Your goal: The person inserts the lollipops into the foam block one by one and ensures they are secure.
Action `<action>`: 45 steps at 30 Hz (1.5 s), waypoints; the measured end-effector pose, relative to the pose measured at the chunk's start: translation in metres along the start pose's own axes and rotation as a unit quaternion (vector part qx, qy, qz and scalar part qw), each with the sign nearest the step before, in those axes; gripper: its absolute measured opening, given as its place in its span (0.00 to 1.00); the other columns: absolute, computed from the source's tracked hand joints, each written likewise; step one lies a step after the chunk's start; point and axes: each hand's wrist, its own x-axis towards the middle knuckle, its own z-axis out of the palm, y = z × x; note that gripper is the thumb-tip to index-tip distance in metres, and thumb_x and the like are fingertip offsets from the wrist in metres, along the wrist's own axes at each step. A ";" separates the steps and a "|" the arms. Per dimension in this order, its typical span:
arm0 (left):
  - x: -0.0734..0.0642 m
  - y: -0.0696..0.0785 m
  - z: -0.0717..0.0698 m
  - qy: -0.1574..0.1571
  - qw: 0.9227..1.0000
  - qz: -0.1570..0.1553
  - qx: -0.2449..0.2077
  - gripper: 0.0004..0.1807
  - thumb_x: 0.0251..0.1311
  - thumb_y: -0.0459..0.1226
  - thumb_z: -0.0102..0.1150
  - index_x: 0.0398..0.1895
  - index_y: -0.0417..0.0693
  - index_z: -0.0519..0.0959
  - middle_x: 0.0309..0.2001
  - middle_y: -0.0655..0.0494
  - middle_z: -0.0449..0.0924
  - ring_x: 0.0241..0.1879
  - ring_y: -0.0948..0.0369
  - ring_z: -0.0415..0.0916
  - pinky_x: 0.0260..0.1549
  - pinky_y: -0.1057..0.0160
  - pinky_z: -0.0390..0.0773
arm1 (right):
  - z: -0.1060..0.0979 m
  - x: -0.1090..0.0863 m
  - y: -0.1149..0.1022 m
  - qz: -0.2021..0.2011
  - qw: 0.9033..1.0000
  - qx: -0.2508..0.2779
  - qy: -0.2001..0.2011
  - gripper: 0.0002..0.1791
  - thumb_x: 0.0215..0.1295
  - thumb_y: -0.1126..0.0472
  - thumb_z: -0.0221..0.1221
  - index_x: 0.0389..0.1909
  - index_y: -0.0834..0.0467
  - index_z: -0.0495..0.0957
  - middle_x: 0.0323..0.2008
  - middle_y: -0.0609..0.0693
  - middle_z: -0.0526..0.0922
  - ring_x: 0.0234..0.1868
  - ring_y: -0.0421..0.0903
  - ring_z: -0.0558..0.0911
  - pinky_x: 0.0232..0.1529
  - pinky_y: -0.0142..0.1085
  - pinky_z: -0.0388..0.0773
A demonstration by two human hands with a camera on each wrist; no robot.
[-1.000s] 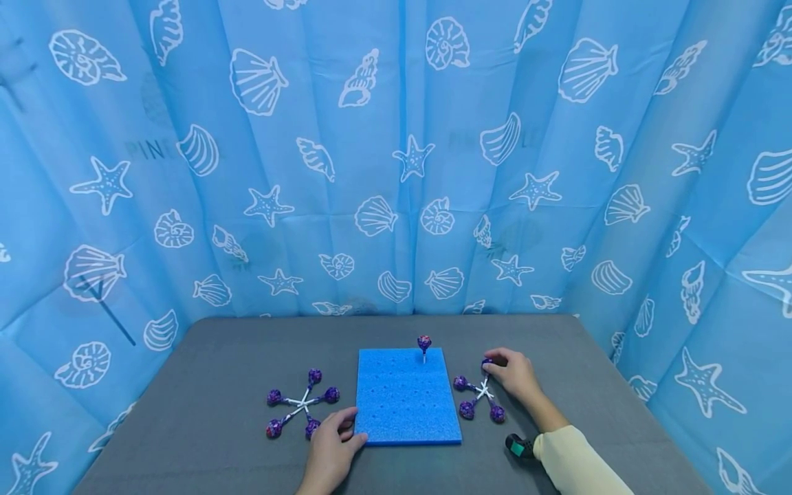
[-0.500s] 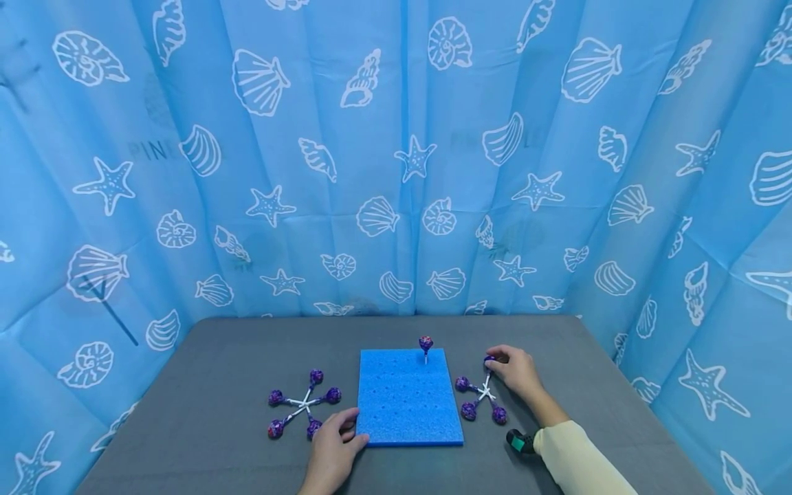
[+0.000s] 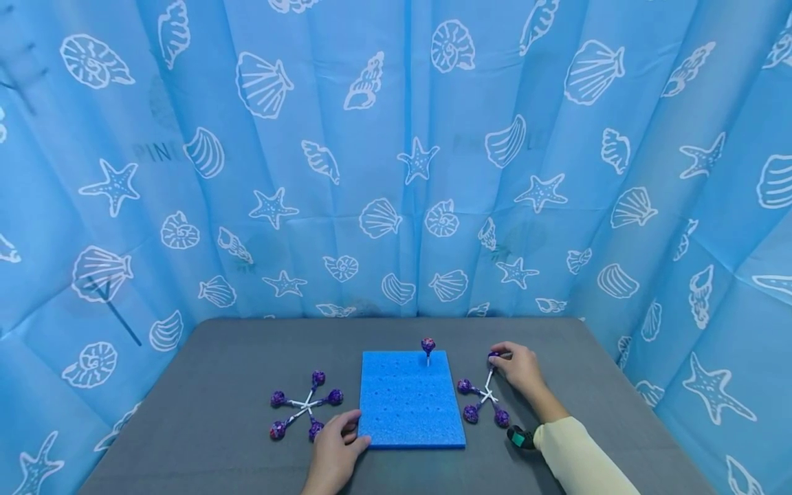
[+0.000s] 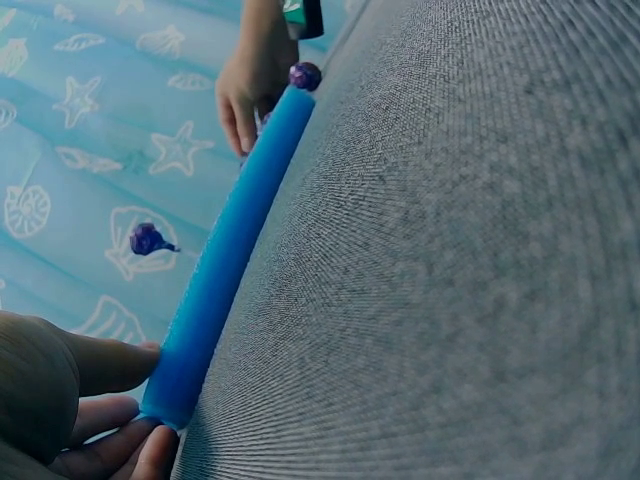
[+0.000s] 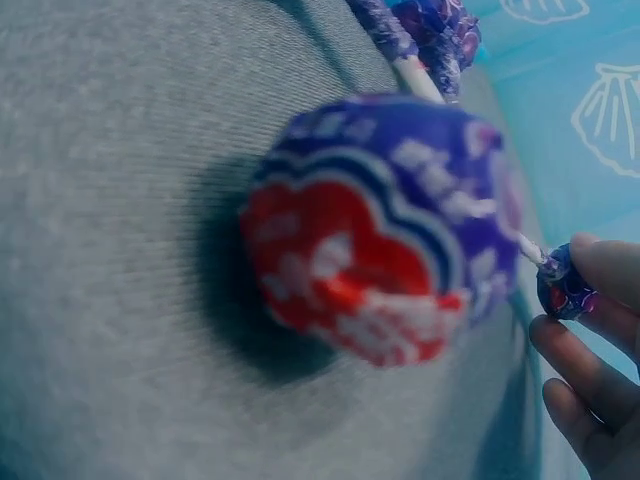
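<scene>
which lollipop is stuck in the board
The lollipop standing near the far right corner of the blue board; the others are off the board, in the left bunch and right bunch.

Bright, even light fills the head view, paling the blue curtain and leaving a soft shadow on the grey surface beside the right sleeve. The left wrist view is dimmer and cool-toned, its left grip darkly shaded. In the right wrist view, the closest lollipop is blurred, with a dark, soft-edged shadow at its left.
</scene>
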 end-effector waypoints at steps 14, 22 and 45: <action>0.001 0.001 0.001 0.003 1.000 -0.009 0.008 0.26 0.52 0.33 0.71 0.56 0.41 0.78 0.46 0.48 0.79 0.47 0.51 0.79 0.42 0.56 0.82 | -0.013 0.009 -0.010 -0.047 0.998 0.001 0.029 0.14 0.63 0.67 0.63 0.49 0.66 0.80 0.45 0.62 0.82 0.46 0.59 0.80 0.45 0.53 0.78; -0.001 -0.001 0.001 0.007 1.000 0.011 0.006 0.25 0.51 0.32 0.71 0.54 0.39 0.78 0.46 0.48 0.79 0.47 0.50 0.79 0.42 0.57 0.82 | -0.022 0.013 -0.027 -0.075 0.996 0.015 0.041 0.15 0.64 0.67 0.63 0.50 0.66 0.80 0.45 0.62 0.82 0.44 0.58 0.81 0.43 0.51 0.80; 0.001 -0.002 -0.001 -0.003 1.000 0.002 0.007 0.26 0.51 0.33 0.71 0.56 0.39 0.78 0.46 0.47 0.79 0.47 0.50 0.79 0.42 0.56 0.82 | -0.027 0.021 -0.078 -0.143 0.981 0.077 0.103 0.14 0.61 0.67 0.66 0.48 0.64 0.81 0.43 0.58 0.82 0.42 0.54 0.82 0.42 0.49 0.81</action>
